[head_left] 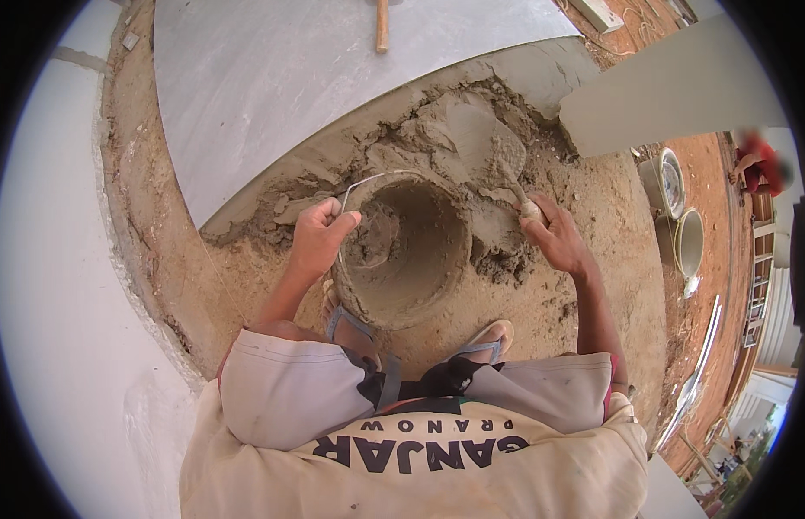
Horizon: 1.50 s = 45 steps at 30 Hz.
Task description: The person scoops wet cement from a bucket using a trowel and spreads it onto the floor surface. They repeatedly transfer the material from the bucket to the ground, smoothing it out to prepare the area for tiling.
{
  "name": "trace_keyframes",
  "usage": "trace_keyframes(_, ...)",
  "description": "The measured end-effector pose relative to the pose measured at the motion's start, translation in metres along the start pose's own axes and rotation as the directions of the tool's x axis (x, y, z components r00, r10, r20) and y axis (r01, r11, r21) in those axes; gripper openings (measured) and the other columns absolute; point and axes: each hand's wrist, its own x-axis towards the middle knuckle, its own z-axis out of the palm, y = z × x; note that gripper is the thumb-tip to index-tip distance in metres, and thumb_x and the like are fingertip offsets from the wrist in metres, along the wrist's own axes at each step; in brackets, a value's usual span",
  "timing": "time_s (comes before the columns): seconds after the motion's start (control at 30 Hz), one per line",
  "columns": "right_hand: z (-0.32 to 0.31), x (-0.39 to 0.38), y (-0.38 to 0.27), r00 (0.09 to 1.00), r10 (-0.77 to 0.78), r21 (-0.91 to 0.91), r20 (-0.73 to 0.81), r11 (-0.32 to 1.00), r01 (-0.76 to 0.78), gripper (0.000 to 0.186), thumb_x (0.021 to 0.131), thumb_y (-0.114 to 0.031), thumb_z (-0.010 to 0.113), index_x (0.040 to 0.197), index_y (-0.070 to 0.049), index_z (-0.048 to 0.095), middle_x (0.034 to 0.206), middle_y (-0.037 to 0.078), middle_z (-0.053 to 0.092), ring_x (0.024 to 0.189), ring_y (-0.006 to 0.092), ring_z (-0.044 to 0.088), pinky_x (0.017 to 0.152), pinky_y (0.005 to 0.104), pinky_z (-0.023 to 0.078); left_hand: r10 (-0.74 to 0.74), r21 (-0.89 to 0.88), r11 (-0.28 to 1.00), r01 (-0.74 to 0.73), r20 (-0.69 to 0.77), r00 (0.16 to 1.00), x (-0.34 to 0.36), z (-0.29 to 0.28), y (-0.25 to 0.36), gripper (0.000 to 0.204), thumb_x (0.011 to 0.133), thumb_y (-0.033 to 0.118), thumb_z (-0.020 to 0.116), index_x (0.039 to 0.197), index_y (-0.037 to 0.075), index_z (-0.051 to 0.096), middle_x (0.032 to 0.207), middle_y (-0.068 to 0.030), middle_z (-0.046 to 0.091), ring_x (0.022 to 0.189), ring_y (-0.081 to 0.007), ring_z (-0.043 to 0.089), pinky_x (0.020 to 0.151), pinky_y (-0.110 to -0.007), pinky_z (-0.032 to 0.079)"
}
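A mortar-caked bucket (420, 259) stands tilted between my feet, its mouth toward me, with some wet mortar (372, 238) inside. My left hand (320, 233) is closed on its thin wire handle at the left rim. To the right, my right hand (554, 233) grips the handle of a trowel (506, 160). The trowel's blade lies in the heap of grey mortar (411, 138) beyond the bucket, coated so thickly that its outline partly blends in.
A large grey sheet (272, 86) lies beyond the mortar, with a wooden handle (382, 30) on it. At right are a grey panel (670, 86), two buckets (691, 242) and metal strips (696, 368). Another person (757, 164) is at far right. A white wall (65, 259) runs along the left.
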Motion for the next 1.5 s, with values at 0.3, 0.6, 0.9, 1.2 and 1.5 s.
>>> trace_keyframes(0.3,0.08,-0.015,0.016,0.925,-0.343,-0.528,0.164,0.762,0.376,0.043,0.083,-0.016,0.062,0.124,-0.005,0.058,0.094,0.026,0.061,0.085,0.0391,0.065,0.071,0.0485,0.053,0.01,0.008,1.0,-0.01,0.025,1.0,0.007,0.018,0.009,0.035,0.087,0.017,0.069,0.066,0.007,0.043,0.062,0.0077,0.037,0.058,-0.0037,0.031,0.05,-0.026,0.025)
trace_keyframes(0.6,0.124,-0.003,0.019,0.885,-0.436,-0.613,0.163,0.658,0.437,0.044,0.087,-0.008,0.053,0.131,-0.006,0.05,0.104,0.024,0.055,0.086,0.0371,0.065,0.069,0.0448,0.054,0.069,0.164,0.984,-0.075,0.042,0.997,0.011,0.03,0.016,0.03,0.088,0.017,0.066,0.069,0.004,0.047,0.063,0.0043,0.038,0.061,-0.0059,0.034,0.053,-0.028,0.029)
trace_keyframes(0.9,0.1,-0.004,0.015,0.928,-0.342,-0.569,0.15,0.738,0.364,0.042,0.088,-0.011,0.053,0.13,-0.01,0.054,0.103,0.02,0.056,0.093,0.0351,0.064,0.069,0.0431,0.055,0.11,0.214,0.968,-0.129,0.098,0.989,0.004,0.033,0.033,0.031,0.088,0.016,0.066,0.07,0.003,0.045,0.064,0.0043,0.037,0.063,-0.0055,0.034,0.053,-0.028,0.03)
trace_keyframes(1.2,0.107,-0.006,0.055,0.891,-0.37,-0.681,0.261,0.584,0.442,0.04,0.088,-0.012,0.055,0.128,-0.012,0.059,0.105,0.02,0.057,0.095,0.0328,0.063,0.07,0.0436,0.053,0.13,0.234,0.959,-0.159,0.134,0.982,0.005,0.036,0.029,0.028,0.087,0.015,0.067,0.071,0.002,0.049,0.063,0.003,0.039,0.062,-0.0063,0.034,0.053,-0.028,0.031)
trace_keyframes(1.5,0.113,-0.013,0.06,0.898,-0.375,-0.672,0.228,0.607,0.424,0.041,0.088,-0.01,0.052,0.129,-0.013,0.058,0.105,0.019,0.058,0.096,0.0343,0.063,0.075,0.0466,0.051,0.171,0.3,0.928,-0.219,0.18,0.969,0.011,0.036,0.018,0.025,0.085,0.017,0.068,0.076,-0.001,0.053,0.064,-0.0012,0.043,0.061,-0.0095,0.037,0.054,-0.03,0.035)
